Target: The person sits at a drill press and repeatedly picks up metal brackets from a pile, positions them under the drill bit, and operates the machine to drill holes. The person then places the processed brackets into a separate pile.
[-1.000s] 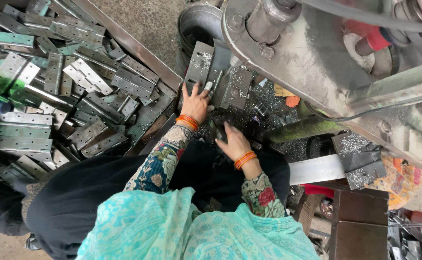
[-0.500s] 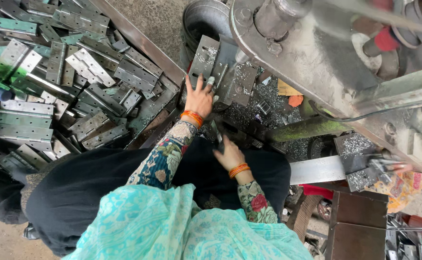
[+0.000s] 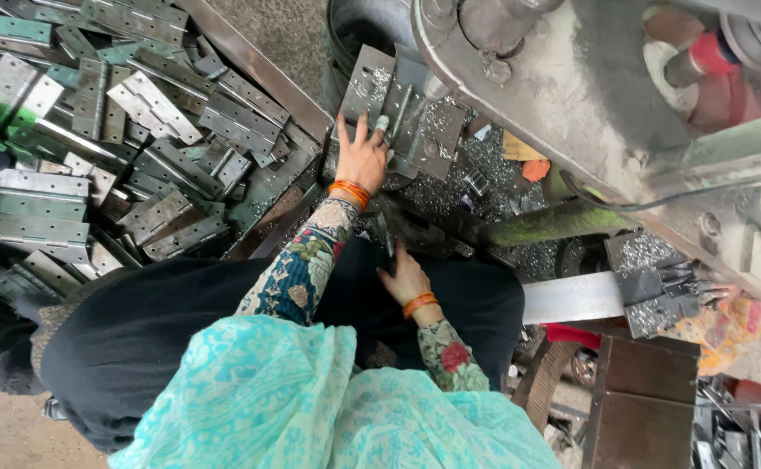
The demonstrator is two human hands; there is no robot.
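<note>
My left hand [image 3: 361, 158] reaches forward with fingers spread and lies flat on a grey metal hinge plate [image 3: 368, 80] that leans at the foot of a large machine [image 3: 589, 95]. More hinge plates [image 3: 428, 130] stand beside it, dusted with metal shavings. My right hand [image 3: 406, 278] is low over my black-clothed lap, fingers together, right below a thin dark metal piece [image 3: 383, 233]. Whether it grips that piece is hidden. Both wrists wear orange bangles.
A big heap of grey hinges [image 3: 94, 148] fills a tray on the left, edged by a metal rim [image 3: 259, 65]. Metal shavings [image 3: 485, 174] cover the machine bed. A green bar [image 3: 554, 221] and a flat steel strip [image 3: 572, 297] stick out at the right, above a brown box [image 3: 650, 391].
My right hand has drawn back from the machine bed toward my lap. My left hand has stayed on the hinge plates, with its fingers now spread wider.
</note>
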